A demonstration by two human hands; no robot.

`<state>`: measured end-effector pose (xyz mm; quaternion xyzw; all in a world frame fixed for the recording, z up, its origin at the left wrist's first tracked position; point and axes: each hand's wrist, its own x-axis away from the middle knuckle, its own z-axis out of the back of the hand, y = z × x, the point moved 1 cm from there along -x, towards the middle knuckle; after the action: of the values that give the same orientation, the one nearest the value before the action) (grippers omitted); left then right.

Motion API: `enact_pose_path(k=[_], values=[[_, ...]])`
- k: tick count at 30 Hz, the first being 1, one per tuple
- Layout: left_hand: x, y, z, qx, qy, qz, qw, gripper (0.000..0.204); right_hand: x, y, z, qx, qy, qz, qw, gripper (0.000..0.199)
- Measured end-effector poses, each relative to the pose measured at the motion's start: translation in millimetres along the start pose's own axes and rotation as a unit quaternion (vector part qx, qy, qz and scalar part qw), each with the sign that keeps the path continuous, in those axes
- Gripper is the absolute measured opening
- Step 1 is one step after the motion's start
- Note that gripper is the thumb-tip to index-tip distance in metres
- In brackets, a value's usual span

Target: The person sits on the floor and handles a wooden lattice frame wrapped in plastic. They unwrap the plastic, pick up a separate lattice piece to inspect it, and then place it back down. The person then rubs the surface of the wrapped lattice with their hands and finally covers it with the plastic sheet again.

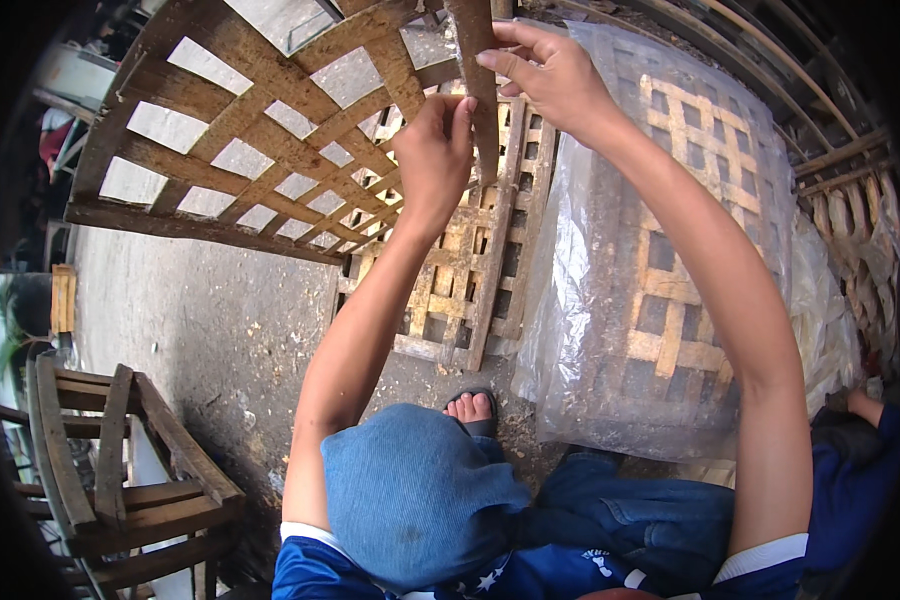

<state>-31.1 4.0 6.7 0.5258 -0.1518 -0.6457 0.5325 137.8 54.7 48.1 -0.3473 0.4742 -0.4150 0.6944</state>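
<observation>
We grip a wooden lattice panel (pixel 278 146) with left hand (pixel 435 150) and right hand (pixel 550 80), plastic-wrapped lattice (pixel 660 250) below the right.

The rough grey floor (pixel 200 320) is stained, with pale chips scattered over it. At its near left corner stands a weathered slatted wooden frame (pixel 160 524); farther up the left edge sits a small yellowish slatted crate (pixel 63 300), near a patch of green (pixel 10 328). Wooden rails (pixel 842 153) run along the right edge. Bright light pales the floor's far part.
</observation>
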Motion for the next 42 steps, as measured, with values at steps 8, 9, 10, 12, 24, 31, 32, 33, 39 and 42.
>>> enact_pose_path(k=[8, 9, 10, 12, 24, 31, 32, 33, 39, 42], values=[[24.0, -14.3, 10.6, -0.027, -0.256, -0.012, 0.966, 0.027, 1.0, -6.6, -0.4, 0.016, 0.008, -0.029, 0.999, 0.054], [29.2, -23.6, 12.1, -0.065, -0.342, -0.012, 0.937, 0.028, 1.2, -8.0, -0.9, 0.017, 0.014, -0.029, 0.999, 0.054], [35.8, -31.3, 16.4, -0.106, -0.312, -0.054, 0.943, 0.027, 0.0, -12.4, -2.8, 0.026, -0.007, -0.039, 0.999, 0.056], [46.8, -42.6, 22.2, -0.183, -0.248, -0.137, 0.941, 0.029, -0.5, -17.1, -6.2, 0.036, -0.006, -0.039, 0.999, 0.056], [43.6, -39.8, -6.8, -0.316, -0.158, -0.146, 0.924, 0.085, 2.0, -3.4, -2.5, 0.01, 0.005, -0.031, 0.999, 0.055], [78.8, -63.8, 11.2, -0.391, -0.341, -0.047, 0.854, 0.057, 5.5, -14.9, -2.0, 0.039, 0.005, -0.038, 0.999, 0.053], [70.5, -52.2, 11.2, -0.263, -0.252, -0.065, 0.929, 0.061, 7.2, -9.4, 0.6, 0.027, 0.006, -0.039, 0.999, 0.052], [66.6, -39.4, 9.2, -0.227, -0.204, -0.097, 0.948, 0.063, 7.5, -4.1, 4.8, 0.016, 0.008, -0.041, 0.999, 0.052], [21.5, 21.8, 5.9, 0.088, -0.093, -0.02, 0.992, 0.062, 3.3, -14.2, 1.5, -0.031, 0.008, -0.007, 0.999, 0.042], [16.8, 10.8, -2.4, 0.169, -0.052, 0.047, 0.983, 0.054, 5.6, -27.0, -4.6, -0.049, 0.007, -0.011, 0.999, 0.04]])
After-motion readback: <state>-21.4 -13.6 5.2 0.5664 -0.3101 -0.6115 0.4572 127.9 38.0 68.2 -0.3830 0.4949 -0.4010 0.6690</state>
